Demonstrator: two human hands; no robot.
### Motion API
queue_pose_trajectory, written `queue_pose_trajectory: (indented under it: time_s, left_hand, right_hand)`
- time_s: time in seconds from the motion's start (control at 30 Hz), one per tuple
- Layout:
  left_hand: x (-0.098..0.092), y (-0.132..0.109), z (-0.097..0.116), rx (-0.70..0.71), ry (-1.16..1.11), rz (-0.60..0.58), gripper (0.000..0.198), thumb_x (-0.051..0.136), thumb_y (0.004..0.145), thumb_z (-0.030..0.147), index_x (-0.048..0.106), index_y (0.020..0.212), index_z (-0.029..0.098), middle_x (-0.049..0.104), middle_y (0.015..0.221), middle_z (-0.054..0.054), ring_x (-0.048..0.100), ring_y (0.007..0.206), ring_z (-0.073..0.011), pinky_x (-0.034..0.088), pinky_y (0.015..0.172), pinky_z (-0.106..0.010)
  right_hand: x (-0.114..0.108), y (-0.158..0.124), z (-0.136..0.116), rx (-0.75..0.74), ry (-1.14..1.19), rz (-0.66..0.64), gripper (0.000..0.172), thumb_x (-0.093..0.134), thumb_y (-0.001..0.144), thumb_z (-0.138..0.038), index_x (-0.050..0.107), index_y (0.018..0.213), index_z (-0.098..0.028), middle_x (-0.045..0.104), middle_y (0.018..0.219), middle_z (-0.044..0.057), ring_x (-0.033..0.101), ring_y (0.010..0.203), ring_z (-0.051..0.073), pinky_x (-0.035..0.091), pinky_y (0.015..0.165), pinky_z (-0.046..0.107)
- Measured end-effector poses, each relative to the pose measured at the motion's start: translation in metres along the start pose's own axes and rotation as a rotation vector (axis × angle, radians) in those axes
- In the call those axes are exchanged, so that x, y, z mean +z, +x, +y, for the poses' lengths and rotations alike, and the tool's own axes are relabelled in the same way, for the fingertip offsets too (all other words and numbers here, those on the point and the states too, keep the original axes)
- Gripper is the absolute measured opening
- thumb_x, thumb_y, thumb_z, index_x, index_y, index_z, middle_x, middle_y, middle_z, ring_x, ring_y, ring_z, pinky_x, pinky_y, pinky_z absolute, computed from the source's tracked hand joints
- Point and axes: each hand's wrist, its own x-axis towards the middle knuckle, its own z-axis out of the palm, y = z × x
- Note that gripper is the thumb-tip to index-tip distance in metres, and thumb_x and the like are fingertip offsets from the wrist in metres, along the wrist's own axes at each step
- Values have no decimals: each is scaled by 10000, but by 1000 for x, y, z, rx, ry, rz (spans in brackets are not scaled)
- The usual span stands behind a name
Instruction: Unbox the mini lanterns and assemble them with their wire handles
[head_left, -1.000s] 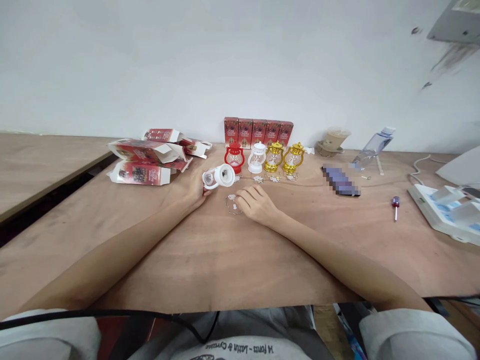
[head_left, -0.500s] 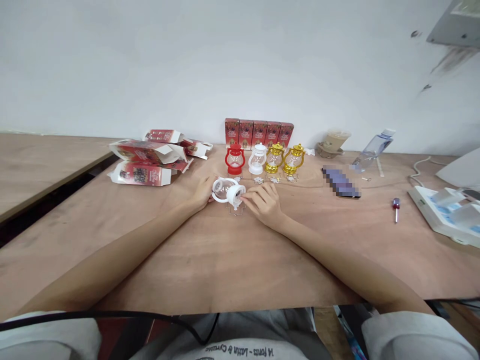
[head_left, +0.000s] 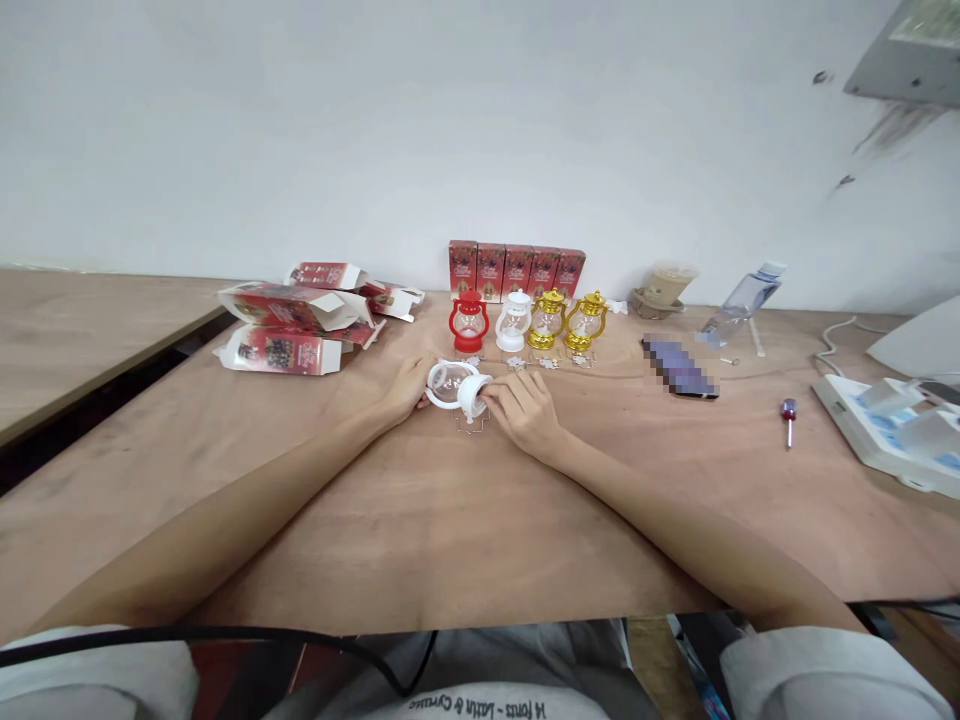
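A small white lantern (head_left: 448, 392) with a clear globe and a handle ring lies on its side between my hands, its base turned toward the right. My left hand (head_left: 409, 388) is closed around its left end. At the base, the fingertips of my right hand (head_left: 523, 405) are pinched together on the rim; anything small between them is hidden. Just beneath the lantern a thin wire piece (head_left: 470, 424) rests on the table. Behind it stand a red lantern (head_left: 469, 322), another white lantern (head_left: 514, 322) and two gold lanterns (head_left: 547, 322), with small wire pieces (head_left: 550, 361) in front of them.
Several red printed boxes (head_left: 517, 272) stand against the wall. Opened boxes (head_left: 289, 350) are heaped at the left. To the right are a lidded cup (head_left: 670, 284), a tilted bottle (head_left: 742, 305), a phone (head_left: 680, 367), a screwdriver (head_left: 788, 420) and a power strip (head_left: 885, 430).
The lantern in my hands has turned slightly, so the opening of its base shows less. My right fingertips stay at the base, and my left hand keeps its hold.
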Motion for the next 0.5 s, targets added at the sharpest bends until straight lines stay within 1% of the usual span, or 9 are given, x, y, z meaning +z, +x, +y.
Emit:
queue_pose_trajectory:
  time_s: [0.13,0.27,0.33,0.5]
  left_hand:
    - [-1,1,-1,6,6,-6,391,565,813,380,456,507,162,356,386,17,278,312,-57,153,330,-195]
    - [-1,1,0,9,9,-12,407,558,816,397,432,506,167,350,385,21,284,311,-55,161,322,-183]
    - [-1,0,1,7,3,-29,400,553,821,398,431,519,166,357,391,25,286,314,-52,167,322,-174]
    - [-3,2,0,-5,-26,-66,408,556,818,379,380,517,168,357,407,34,282,337,-43,170,334,-165]
  right_hand:
    - [5,-2,1,-2,44,-41,193,453,929,-189,574,785,-146,621,783,75,525,710,161,359,661,297]
    - [8,-4,1,-24,9,-22,189,456,921,-172,570,776,-135,605,756,77,517,690,163,399,645,287]
    - [8,-3,0,-24,1,-14,198,444,924,-166,567,772,-131,596,752,81,520,680,162,415,639,285]
    - [9,-2,-1,-11,14,-56,219,397,938,-166,557,791,-139,605,779,91,545,692,162,457,647,282]
